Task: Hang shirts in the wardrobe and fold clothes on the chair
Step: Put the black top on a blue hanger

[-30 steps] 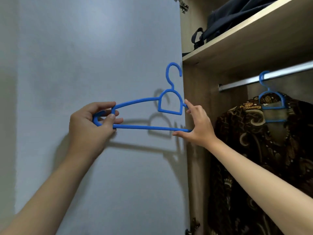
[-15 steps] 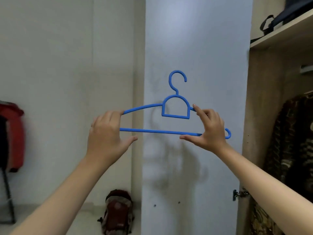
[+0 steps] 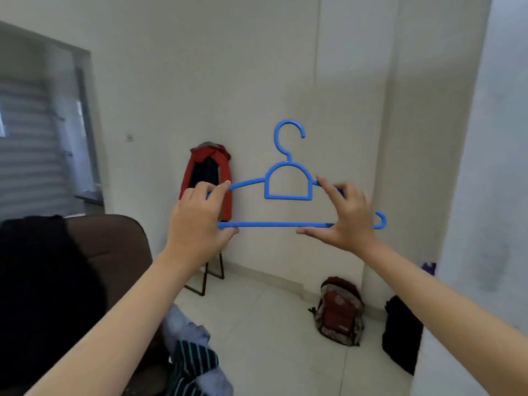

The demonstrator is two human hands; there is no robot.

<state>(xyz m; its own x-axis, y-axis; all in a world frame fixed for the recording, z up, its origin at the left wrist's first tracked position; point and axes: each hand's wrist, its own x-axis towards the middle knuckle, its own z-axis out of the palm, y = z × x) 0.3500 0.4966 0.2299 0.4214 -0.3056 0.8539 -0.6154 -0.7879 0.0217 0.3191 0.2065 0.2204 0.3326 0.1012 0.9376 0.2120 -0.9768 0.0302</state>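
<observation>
Empty blue hanger (image 3: 288, 192) held level at chest height, hook up
Left hand (image 3: 200, 221) and right hand (image 3: 347, 221) each pinch one end, thumb under the bar; next, likely: lower it to the clothes (image 3: 194, 358) on the brown chair (image 3: 114, 252) and thread a shirt on

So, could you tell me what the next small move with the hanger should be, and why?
Probably lower the hanger toward the clothes on the chair. Both the left hand and right hand hold it empty, and a striped garment lies below, ready to be picked up.
</observation>
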